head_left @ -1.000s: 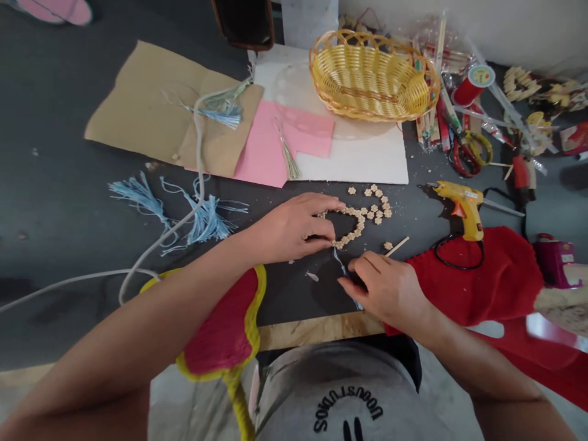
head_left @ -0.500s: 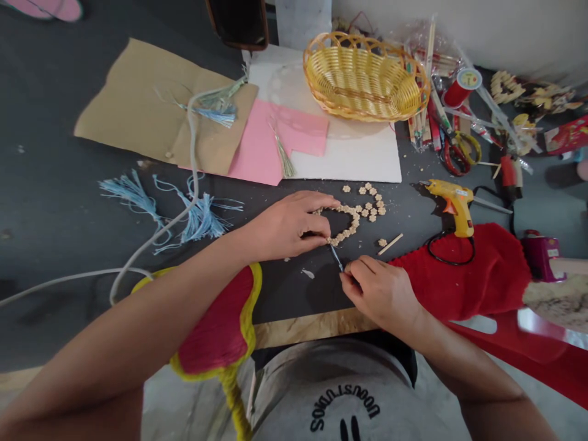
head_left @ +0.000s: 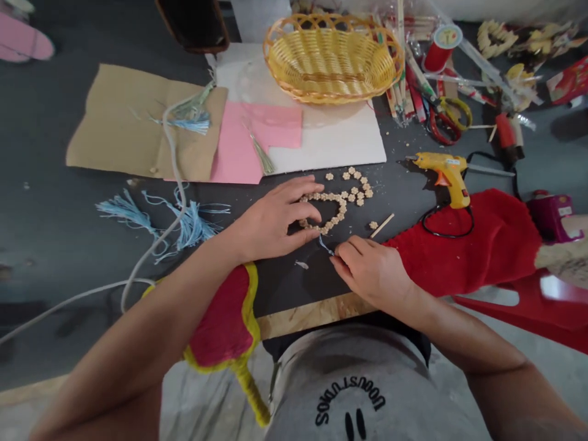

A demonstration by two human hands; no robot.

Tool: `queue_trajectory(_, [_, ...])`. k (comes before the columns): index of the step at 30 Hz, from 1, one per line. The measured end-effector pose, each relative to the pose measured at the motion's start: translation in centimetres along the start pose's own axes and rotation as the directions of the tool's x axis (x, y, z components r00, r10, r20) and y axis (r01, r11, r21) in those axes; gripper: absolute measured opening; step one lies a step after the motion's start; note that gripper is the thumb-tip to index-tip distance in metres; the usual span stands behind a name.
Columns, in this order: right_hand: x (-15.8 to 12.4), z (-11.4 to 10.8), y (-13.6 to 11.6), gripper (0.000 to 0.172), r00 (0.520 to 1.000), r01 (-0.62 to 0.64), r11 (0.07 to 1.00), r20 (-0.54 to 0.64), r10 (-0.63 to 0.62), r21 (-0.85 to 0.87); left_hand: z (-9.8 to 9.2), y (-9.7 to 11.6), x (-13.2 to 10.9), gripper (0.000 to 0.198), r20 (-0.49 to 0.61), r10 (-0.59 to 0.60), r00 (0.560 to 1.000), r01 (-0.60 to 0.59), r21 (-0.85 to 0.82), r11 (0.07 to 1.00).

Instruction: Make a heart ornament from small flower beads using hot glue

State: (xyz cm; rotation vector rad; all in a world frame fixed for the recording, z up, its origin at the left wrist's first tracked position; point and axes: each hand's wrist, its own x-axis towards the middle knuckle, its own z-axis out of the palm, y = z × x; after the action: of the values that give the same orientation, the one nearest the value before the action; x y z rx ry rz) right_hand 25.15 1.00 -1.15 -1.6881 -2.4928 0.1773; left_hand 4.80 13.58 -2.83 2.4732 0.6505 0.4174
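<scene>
A loop of small flower-shaped wooden beads (head_left: 340, 211) lies on the dark table. My left hand (head_left: 271, 220) rests at the loop's left side, its fingers spread and curved around that edge. A short blue cord (head_left: 326, 245) runs from the bottom of the loop to my right hand (head_left: 372, 269), which pinches its end between thumb and forefinger. Loose flower beads (head_left: 361, 195) lie just right of the loop. Beside a single bead (head_left: 373, 225) is a thin wooden stick (head_left: 383, 225).
Blue tassels (head_left: 193, 223) and a pale cable (head_left: 177, 153) lie left. Behind are brown paper (head_left: 124, 122), pink paper (head_left: 236, 153) and a wicker basket (head_left: 333, 61). A yellow glue gun (head_left: 452, 174), scissors (head_left: 445, 125) and red cloth (head_left: 473, 251) are right.
The view has shifted. My left hand's fingers have opened apart at the loop, where they were closed near its lower end. The blue cord now hangs slacker from my right hand.
</scene>
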Motion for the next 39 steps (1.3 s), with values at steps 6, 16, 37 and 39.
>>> queue_trajectory(6, [-0.1, 0.1, 0.0, 0.019, 0.999, -0.040, 0.999, 0.037, 0.040, 0.014, 0.4, 2.4, 1.2, 0.016, 0.021, -0.053, 0.998, 0.049, 0.148, 0.988])
queue_trajectory(16, [0.1, -0.3, 0.5, 0.023, 0.986, -0.116, 0.990, 0.127, 0.105, 0.083, 0.1, 2.7, 1.9, 0.024, 0.086, -0.158, 0.984, 0.141, 0.172, 0.975])
queue_trajectory(37, [2.9, -0.1, 1.8, 0.025, 0.961, -0.237, 0.845, 0.243, 0.132, 0.479, -0.7, 2.0, 1.6, 0.019, 0.043, -0.238, 0.970, 0.237, 0.014, 0.971])
queue_trajectory(39, [3.1, 0.1, 1.7, 0.025, 0.961, -0.236, 0.857, 0.239, 0.138, 0.458, -0.8, 1.9, 1.5, 0.019, 0.040, -0.234, 0.972, 0.234, 0.001, 0.972])
